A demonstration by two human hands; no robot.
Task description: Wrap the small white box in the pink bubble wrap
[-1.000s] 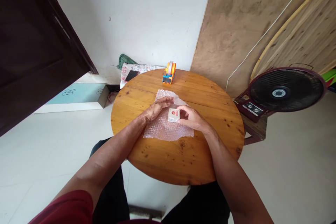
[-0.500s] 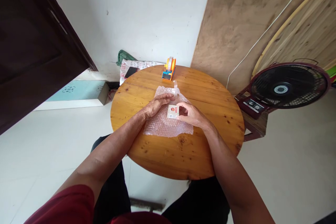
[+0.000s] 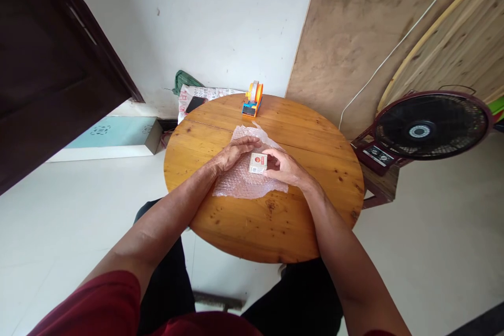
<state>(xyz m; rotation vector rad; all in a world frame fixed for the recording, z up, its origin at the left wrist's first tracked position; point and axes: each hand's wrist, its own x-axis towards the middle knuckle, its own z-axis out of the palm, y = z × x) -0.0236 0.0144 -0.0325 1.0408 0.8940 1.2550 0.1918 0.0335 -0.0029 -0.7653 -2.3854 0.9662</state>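
A sheet of bubble wrap (image 3: 240, 181) lies on the round wooden table (image 3: 220, 226). Over its middle is a small pale box (image 3: 258, 163) with a red and orange print on top. My right hand (image 3: 285, 168) grips the box from its right side, thumb at the near edge and fingers at the far edge. Flat on the wrap, to the left of the box, rests my left hand (image 3: 238, 153), its fingers stretched out towards the right. Part of the wrap is hidden under both hands.
At the table's far edge stands an orange and blue tape dispenser (image 3: 252, 100). Behind the table are a printed sack (image 3: 212, 93) and a dark phone-like item (image 3: 195, 105). A black fan (image 3: 421, 131) sits on a wooden stool (image 3: 380, 184) to the right.
The view has shifted slightly. Both hands and the box keep nearly the same places on the bubble wrap; the tape strip at its far edge looks turned.
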